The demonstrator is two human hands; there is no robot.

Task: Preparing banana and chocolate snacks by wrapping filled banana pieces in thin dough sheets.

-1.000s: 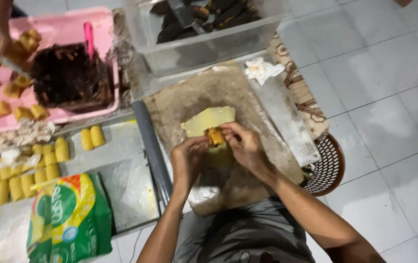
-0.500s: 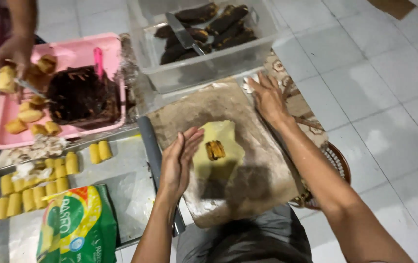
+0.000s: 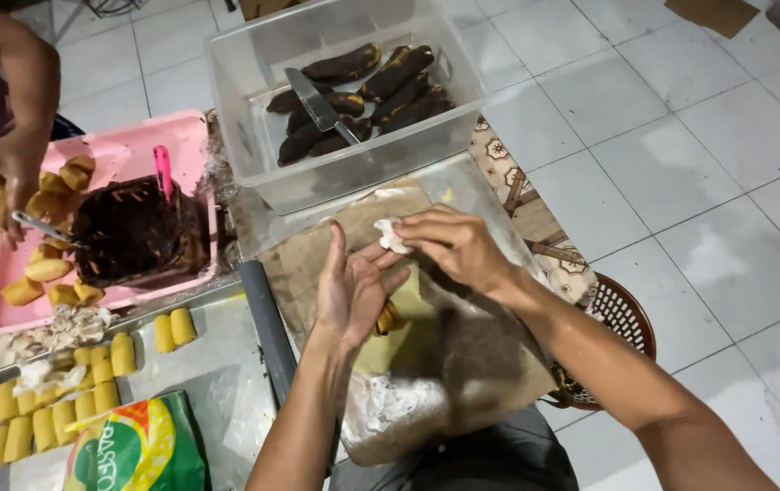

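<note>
Hands meet at the centre of the frame, over the brown work board (image 3: 499, 364) covered in clear plastic; your left hand (image 3: 349, 291) stands open and upright, fingers spread wide, holding nothing, its palm turned toward the right; your right hand (image 3: 458, 245) comes in from the right side and pinches a small white lump of dough (image 3: 392, 236) between thumb and fingertips, just touching the left fingertips. Below the left palm lies a pale yellow dough sheet (image 3: 408, 336) on the board, with a small filled piece (image 3: 390, 318) resting on it, partly hidden by the hand. Above the board, at upper centre, a clear plastic tub (image 3: 244, 118) holds dark bananas (image 3: 390, 77) and a knife (image 3: 317, 105). At the upper left a pink tray (image 3: 135, 145) carries a dark brown heap (image 3: 130, 236) and yellow pieces; another person's hand (image 3: 8, 173) grips one there. In the lower left a metal tray (image 3: 217, 382) bears rows of yellow rolls (image 3: 53, 409) and a green packet (image 3: 135, 450). A brown woven basket (image 3: 626, 323) sits on the tiled floor at the right.
</note>
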